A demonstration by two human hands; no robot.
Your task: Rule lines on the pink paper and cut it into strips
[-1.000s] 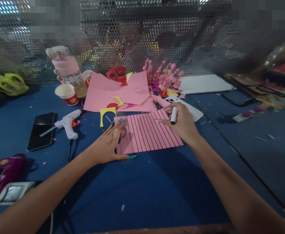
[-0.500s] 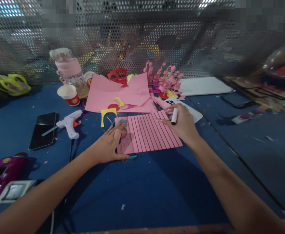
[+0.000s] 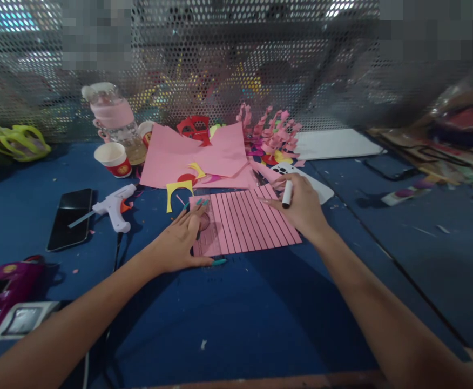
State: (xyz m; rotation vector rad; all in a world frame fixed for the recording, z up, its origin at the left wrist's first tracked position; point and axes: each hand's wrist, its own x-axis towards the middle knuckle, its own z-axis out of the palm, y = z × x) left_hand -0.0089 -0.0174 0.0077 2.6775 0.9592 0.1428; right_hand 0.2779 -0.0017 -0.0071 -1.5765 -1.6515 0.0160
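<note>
The lined pink sheet (image 3: 247,221) lies flat on the blue table (image 3: 236,313) and serves as the landmark here. The left hand (image 3: 182,240) rests flat and spread on the sheet's left end, fingers wide, pressing a clear ruler (image 3: 204,229) against the paper; it holds the same place as a second ago. The right hand (image 3: 303,205) sits on the sheet's far right corner, curled around a white marker (image 3: 287,193) held upright, and it has barely shifted from the earlier picture, only edging slightly back along with the whole view. Beyond the sheet's far edge lies a pile of loose pink paper (image 3: 196,154) with yellow and red cutouts, and to the right of that pile stand pink paper curls (image 3: 271,129). Left of the sheet lie a white glue gun (image 3: 113,205) and a dark phone (image 3: 69,218), unmoved. Further back on the left stand a paper cup (image 3: 113,158) and a plastic bottle (image 3: 113,119).
</note>
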